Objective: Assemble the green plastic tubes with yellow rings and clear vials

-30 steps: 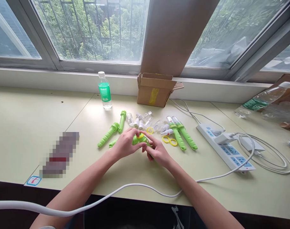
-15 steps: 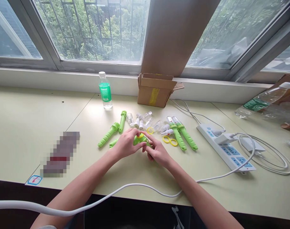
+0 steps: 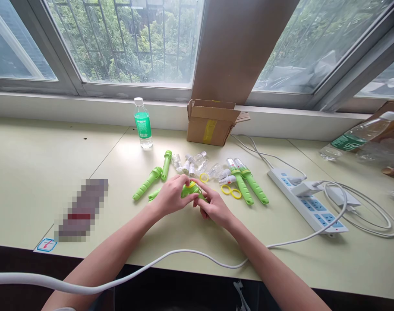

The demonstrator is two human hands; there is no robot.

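Both hands meet over a green plastic handle [image 3: 193,189] with a yellow ring [image 3: 190,184] around its collar. My left hand [image 3: 172,194] is closed on the collar, thumb and fingers at the ring. My right hand [image 3: 215,208] grips the same handle from the other side, its index finger reaching toward the ring; the fingers hide much of the handle. A second green handle [image 3: 154,194] lies partly under my left hand. Just beyond are clear plastic tubes [image 3: 213,171] and small white cylinders [image 3: 191,169]. Loose yellow rings [image 3: 236,193] lie right of my right hand.
Two more green handles [image 3: 148,183] lie at left, and two with clear tubes fitted [image 3: 252,183] at right. Behind stand a water bottle [image 3: 143,125] and a cardboard box [image 3: 212,123]. A power strip [image 3: 308,203] sits right; a white cable [image 3: 197,251] crosses in front.
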